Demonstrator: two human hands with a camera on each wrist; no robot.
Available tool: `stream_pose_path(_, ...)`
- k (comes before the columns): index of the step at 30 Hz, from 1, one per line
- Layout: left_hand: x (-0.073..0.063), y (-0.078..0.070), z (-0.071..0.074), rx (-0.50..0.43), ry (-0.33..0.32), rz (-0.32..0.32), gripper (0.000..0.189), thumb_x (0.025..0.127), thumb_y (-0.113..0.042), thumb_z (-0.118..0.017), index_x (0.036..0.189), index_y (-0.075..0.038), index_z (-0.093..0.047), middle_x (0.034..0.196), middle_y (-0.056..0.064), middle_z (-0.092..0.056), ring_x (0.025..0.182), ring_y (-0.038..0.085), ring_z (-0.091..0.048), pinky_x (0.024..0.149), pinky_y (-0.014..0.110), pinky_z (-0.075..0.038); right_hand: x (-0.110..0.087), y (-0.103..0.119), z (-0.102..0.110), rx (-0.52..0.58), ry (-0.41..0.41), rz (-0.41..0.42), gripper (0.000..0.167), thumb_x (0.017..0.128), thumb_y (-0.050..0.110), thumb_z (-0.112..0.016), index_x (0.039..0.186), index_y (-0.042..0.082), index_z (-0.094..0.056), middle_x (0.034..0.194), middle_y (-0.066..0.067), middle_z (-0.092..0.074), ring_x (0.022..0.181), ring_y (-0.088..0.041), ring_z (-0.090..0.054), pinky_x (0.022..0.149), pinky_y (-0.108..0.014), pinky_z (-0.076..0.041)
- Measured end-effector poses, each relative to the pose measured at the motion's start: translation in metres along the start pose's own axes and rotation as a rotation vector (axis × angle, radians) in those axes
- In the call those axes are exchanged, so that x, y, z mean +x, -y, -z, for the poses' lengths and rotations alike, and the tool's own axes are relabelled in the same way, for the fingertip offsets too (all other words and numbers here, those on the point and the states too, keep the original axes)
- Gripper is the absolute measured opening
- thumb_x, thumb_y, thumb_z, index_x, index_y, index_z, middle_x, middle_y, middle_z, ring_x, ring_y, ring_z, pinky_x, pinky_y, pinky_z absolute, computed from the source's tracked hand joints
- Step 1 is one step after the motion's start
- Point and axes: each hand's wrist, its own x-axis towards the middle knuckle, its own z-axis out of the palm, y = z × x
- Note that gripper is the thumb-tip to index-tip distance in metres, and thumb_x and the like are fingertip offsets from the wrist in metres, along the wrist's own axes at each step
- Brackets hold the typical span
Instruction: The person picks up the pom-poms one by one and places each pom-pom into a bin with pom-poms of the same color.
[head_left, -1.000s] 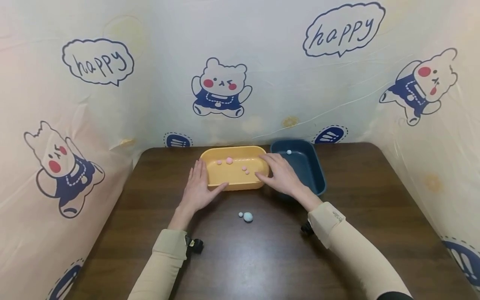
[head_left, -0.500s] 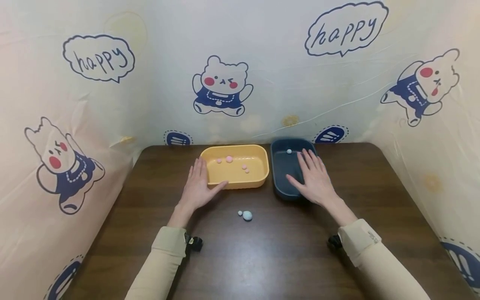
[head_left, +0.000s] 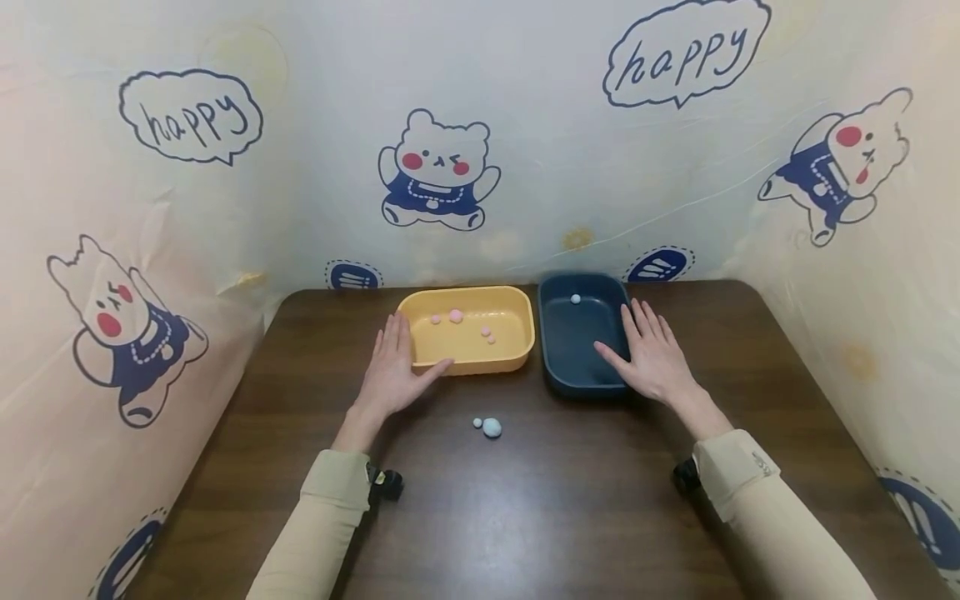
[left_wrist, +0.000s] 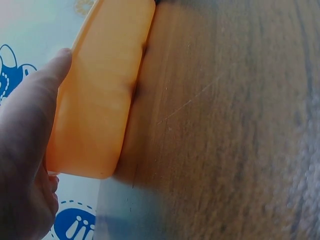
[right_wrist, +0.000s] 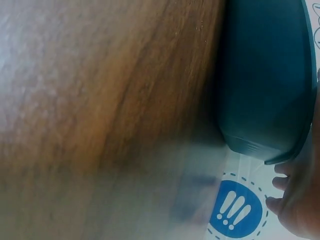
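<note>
A yellow tray (head_left: 480, 354) holds several small pink balls (head_left: 456, 317). Against its left end rest the straight fingers of my left hand (head_left: 390, 371), thumb along the front rim; the tray (left_wrist: 102, 95) looks orange in the left wrist view. To its right stands a dark blue tray (head_left: 573, 346) with one small pale blue ball (head_left: 575, 298) near the back. My right hand (head_left: 658, 362) lies along that tray's right side, fingers straight, thumb over the rim. In the right wrist view, the blue tray's outer wall (right_wrist: 265, 75) shows beside the fingertips (right_wrist: 280, 182).
Two pale blue balls, one larger (head_left: 491, 427) and one smaller (head_left: 477, 423), sit close together on the brown wooden table (head_left: 525, 517) in front of the trays. A printed cloth (head_left: 315, 183) hangs behind and at both sides of the table.
My right hand has left the yellow tray's right end and moved right, across the blue tray to its right side. The left hand stays at the yellow tray.
</note>
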Motion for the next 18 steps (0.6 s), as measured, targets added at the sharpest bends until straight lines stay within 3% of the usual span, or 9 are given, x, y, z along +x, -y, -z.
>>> stream_pose_path(7, -0.001, -0.002, -0.001, -0.007, 0.004, 0.014, 0.129, 0.094, -0.085, -0.058, 0.177, -0.006, 0.001, 0.188, 0.012, 0.006, 0.176, 0.033, 0.005, 0.144, 0.052, -0.005, 0.0, -0.002, 0.005, -0.021, 0.06, -0.021, 0.109, 0.107, 0.079, -0.034, 0.174, -0.004, -0.008, 0.184, -0.027, -0.003, 0.173, -0.046, -0.002, 0.141, -0.067, -0.004)
stream_pose_path(18, 0.0, -0.003, 0.0, -0.021, 0.013, 0.017, 0.129, 0.094, -0.086, -0.057, 0.177, -0.005, 0.0, 0.188, 0.015, 0.005, 0.176, 0.036, 0.003, 0.144, 0.055, -0.005, -0.013, -0.005, 0.011, -0.024, 0.109, 0.002, 0.112, 0.106, 0.076, -0.043, 0.174, -0.005, -0.005, 0.184, -0.027, -0.001, 0.173, -0.045, 0.001, 0.14, -0.068, -0.003)
